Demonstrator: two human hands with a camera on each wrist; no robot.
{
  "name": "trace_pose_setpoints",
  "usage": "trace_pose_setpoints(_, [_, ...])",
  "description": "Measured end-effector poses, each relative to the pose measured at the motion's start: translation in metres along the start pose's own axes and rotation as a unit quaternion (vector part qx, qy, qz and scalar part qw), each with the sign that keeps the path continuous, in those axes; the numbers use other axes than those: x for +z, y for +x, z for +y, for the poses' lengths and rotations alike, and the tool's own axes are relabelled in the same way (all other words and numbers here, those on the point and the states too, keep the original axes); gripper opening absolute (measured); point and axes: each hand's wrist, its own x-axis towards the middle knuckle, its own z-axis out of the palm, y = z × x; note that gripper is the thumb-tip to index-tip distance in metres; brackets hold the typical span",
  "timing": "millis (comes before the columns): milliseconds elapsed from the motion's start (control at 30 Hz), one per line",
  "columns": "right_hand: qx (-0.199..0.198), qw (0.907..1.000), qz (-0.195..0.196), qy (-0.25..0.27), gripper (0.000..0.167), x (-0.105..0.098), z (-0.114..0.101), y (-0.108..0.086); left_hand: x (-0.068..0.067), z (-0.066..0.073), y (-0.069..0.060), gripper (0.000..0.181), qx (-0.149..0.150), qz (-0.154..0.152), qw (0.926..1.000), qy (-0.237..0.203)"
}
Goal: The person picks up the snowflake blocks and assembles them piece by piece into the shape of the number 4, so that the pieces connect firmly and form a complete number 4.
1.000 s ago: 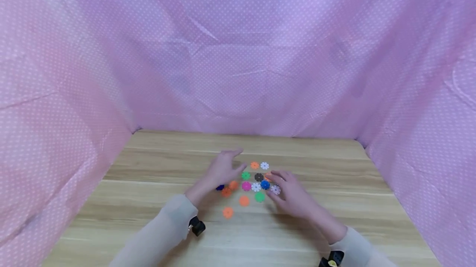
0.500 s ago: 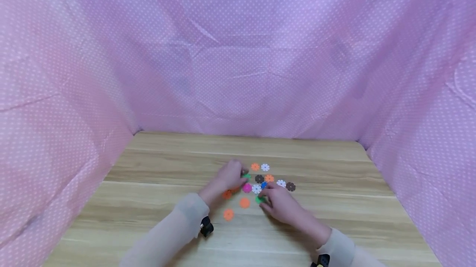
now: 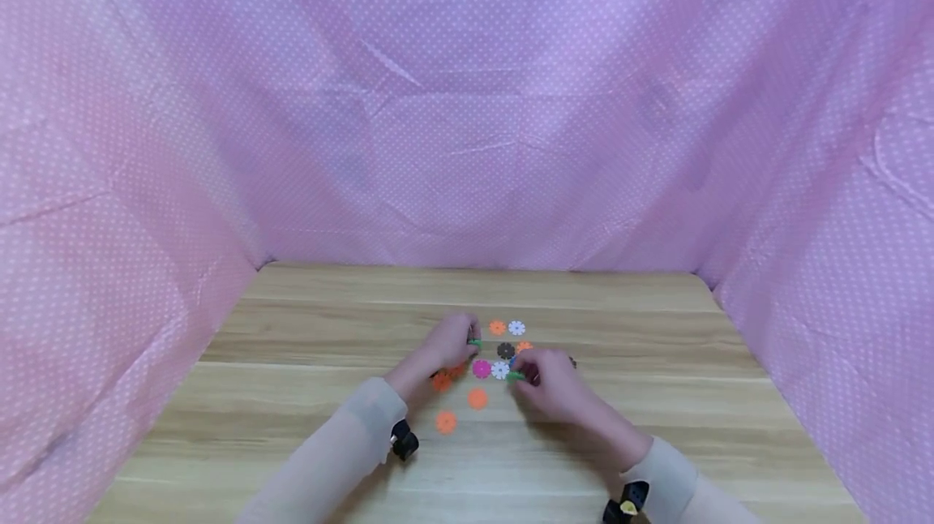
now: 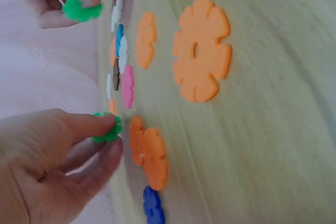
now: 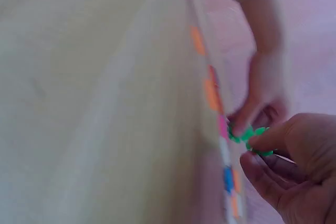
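In the head view my left hand (image 3: 451,341) pinches a green flower-shaped disc (image 3: 474,342) just above the table. My right hand (image 3: 558,384) pinches another green disc (image 3: 515,375), to the right of a white disc (image 3: 499,371). The left wrist view shows my left thumb and fingers on the edges of one green disc (image 4: 107,127), and the other green disc (image 4: 81,9) in the right hand at the top. In the right wrist view the right hand (image 5: 302,166) holds its green disc (image 5: 261,145) beside the left hand's. A pink disc (image 3: 481,368) lies between the hands.
Orange discs (image 3: 446,422) lie nearer the front and by the left wrist; a dark blue disc (image 4: 153,205) is there too. Orange, white and brown discs (image 3: 506,350) lie behind. Pink dotted cloth (image 3: 467,183) surrounds the wooden table (image 3: 350,305).
Both hands moved to the two green discs, which lay on the table, and now pinch them, lifted and tilted. The right hand came left and toward the front from the blue and white discs.
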Motion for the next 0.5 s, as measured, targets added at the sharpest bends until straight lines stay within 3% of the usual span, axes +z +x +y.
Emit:
trace_pose_setpoints(200, [0.04, 0.991, 0.047, 0.119, 0.015, -0.031, 0.003, 0.008, -0.023, 0.013, -0.011, 0.006, 0.036, 0.065, 0.9943, -0.077])
trace_pose_setpoints(500, [0.081, 0.962, 0.092, 0.244, 0.022, -0.065, -0.019, 0.018, -0.055, 0.045, -0.032, 0.006, 0.131, 0.158, 0.9759, -0.074])
